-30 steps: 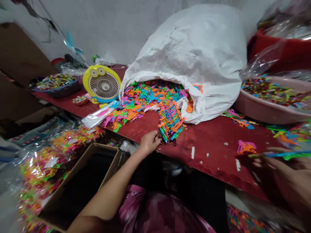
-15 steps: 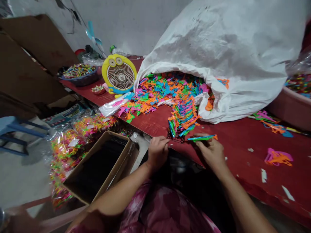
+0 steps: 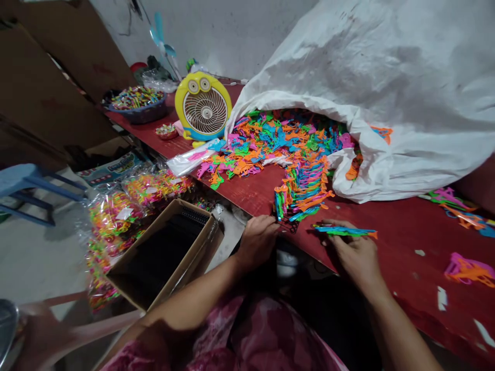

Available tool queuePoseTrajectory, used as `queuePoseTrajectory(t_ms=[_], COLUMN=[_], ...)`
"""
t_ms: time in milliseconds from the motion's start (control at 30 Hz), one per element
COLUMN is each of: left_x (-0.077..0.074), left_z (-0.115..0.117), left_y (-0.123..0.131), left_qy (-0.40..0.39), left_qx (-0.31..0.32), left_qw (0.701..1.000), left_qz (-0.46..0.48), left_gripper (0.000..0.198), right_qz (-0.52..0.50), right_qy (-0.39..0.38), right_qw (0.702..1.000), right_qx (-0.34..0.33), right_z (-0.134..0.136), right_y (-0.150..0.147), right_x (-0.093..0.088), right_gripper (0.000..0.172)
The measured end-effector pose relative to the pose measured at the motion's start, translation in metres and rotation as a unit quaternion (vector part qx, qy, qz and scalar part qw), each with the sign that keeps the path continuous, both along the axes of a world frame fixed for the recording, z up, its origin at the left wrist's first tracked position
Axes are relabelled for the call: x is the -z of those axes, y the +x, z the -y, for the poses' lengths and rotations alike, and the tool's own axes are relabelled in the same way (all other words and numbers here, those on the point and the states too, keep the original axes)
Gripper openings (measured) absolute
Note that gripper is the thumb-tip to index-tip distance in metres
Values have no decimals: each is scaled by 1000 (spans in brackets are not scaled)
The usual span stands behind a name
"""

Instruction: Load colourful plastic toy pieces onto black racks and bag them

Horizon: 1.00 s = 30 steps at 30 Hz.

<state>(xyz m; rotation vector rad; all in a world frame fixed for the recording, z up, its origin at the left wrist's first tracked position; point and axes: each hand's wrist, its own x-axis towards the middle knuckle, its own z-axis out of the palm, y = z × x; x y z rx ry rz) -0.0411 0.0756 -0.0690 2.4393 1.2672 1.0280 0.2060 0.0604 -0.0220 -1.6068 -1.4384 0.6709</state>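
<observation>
My left hand (image 3: 258, 238) is closed at the table's front edge, its fingertips on a thin black plastic piece (image 3: 291, 225) with small loops. In my right hand (image 3: 358, 253) is a small stack of flat plastic toy guns (image 3: 344, 231), blue and green with an orange tip, pinched between thumb and fingers just above the tabletop. Beyond the left hand, a tight row of similar toy guns (image 3: 305, 188) runs back toward a loose heap (image 3: 278, 136) in many colours. That heap spills from the mouth of a large white sack (image 3: 386, 103).
A yellow fan (image 3: 205, 111) and a basket of small coloured pieces (image 3: 139, 111) stand on the red table (image 3: 247, 193). At lower left, an open carton (image 3: 193, 257) holds black pieces beside filled clear bags (image 3: 112, 216). A pink-and-orange toy pair (image 3: 469, 269) lies at right.
My right hand has drawn to the right with the toy guns, farther from my left hand. My left hand stays by the black piece. The view has shifted slightly.
</observation>
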Motion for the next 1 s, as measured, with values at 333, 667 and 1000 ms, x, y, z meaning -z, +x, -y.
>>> queuePoseTrajectory(t_ms=[333, 667, 1000], left_x=[19, 16, 3], left_z=[0, 3, 2], left_y=[-40, -30, -31], left_qy=[40, 25, 3], left_qx=[-36, -75, -86], left_qw=[993, 990, 987], left_qz=[103, 120, 133], left_gripper=[29, 22, 23], right_qz=[-16, -76, 37], right_qy=[42, 33, 131], right_qw=[998, 995, 989], right_qx=[-50, -49, -60], right_z=[18, 22, 15], right_y=[-23, -35, -60], right_x=[-3, 7, 13], right_gripper=[26, 32, 31])
